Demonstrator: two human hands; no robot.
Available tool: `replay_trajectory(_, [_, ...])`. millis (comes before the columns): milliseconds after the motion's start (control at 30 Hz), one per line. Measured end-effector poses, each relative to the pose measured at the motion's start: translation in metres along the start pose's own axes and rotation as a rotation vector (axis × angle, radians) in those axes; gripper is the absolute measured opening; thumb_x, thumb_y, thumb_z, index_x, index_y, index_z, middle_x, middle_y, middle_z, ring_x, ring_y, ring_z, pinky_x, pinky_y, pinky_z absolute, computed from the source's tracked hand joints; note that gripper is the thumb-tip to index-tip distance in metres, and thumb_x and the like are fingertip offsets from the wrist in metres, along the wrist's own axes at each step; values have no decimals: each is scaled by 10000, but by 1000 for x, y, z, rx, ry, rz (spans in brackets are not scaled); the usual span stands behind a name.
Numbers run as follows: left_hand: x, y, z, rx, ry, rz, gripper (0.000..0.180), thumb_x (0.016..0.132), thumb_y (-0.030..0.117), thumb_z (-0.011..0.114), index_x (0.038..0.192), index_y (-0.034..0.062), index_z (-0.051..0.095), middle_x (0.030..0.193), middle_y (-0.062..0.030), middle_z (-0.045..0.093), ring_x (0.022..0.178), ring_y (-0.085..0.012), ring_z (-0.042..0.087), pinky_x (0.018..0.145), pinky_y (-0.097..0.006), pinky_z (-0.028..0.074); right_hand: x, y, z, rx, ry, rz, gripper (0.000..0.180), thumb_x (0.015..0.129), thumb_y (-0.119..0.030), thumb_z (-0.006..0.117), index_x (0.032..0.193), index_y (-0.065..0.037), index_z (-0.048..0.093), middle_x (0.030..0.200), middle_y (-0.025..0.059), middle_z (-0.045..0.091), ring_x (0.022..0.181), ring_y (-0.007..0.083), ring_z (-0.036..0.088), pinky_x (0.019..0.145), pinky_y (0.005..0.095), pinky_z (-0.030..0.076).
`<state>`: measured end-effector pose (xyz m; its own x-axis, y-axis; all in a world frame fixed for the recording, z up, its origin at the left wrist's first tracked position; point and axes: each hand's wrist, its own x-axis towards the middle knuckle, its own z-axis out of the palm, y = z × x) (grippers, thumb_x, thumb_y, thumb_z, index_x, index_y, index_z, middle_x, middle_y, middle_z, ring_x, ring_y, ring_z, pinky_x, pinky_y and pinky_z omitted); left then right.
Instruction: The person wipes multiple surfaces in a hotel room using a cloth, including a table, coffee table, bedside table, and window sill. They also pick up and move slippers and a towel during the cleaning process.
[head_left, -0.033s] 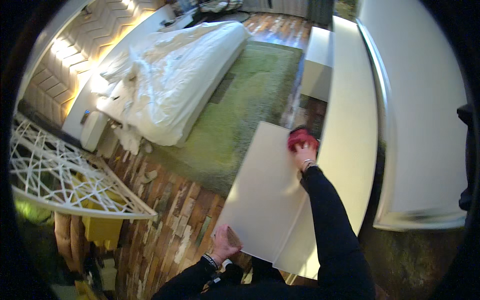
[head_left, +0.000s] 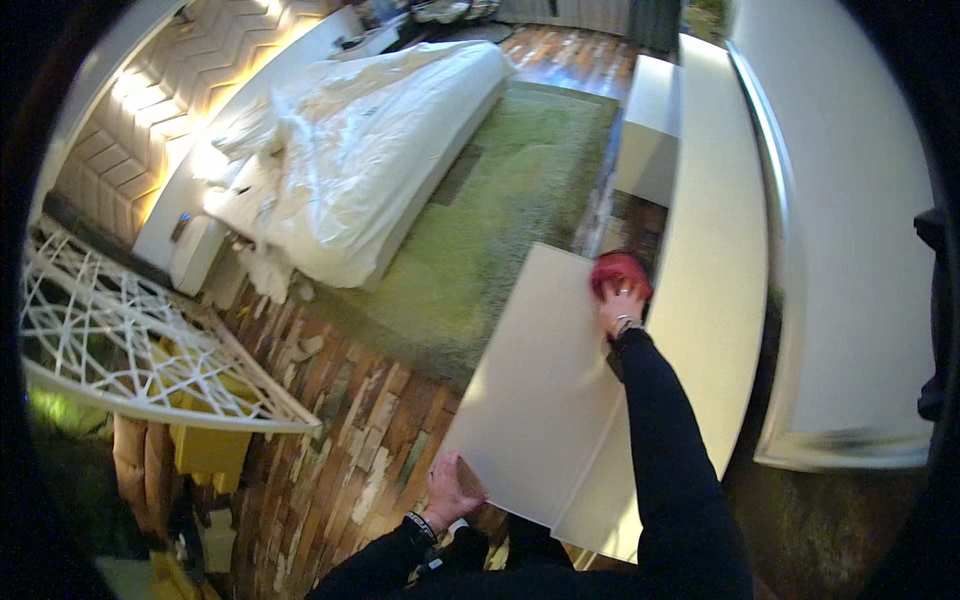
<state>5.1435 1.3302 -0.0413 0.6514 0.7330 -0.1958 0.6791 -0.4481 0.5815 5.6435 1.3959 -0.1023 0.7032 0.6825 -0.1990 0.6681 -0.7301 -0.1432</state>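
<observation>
Now, your right hand (head_left: 622, 305) grip closed on red cloth (head_left: 618, 272), far corner of white flat panel (head_left: 545, 385); left hand (head_left: 452, 490) pinches near edge; nothing shifted.

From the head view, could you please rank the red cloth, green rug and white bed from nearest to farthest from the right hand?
1. Red cloth, under the right hand.
2. Green rug, to its left.
3. White bed, beyond the rug, upper left.

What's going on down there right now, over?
Right hand presses red cloth on white panel. Left hand grips panel's near corner. Nothing blocking.
</observation>
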Motion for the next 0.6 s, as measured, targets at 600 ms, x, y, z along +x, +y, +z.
replay_trajectory(600, [-101,-66,-28,-136,267,-230,1027,579,464,859,1354,26,347,1336,-206,434,1264,-372,393,1059,-451,338,-318,-129,102,-69,-294,-1022,410,862,-347,513,1258,-265,575,1463,264,315,1298,532,304,1046,695,190])
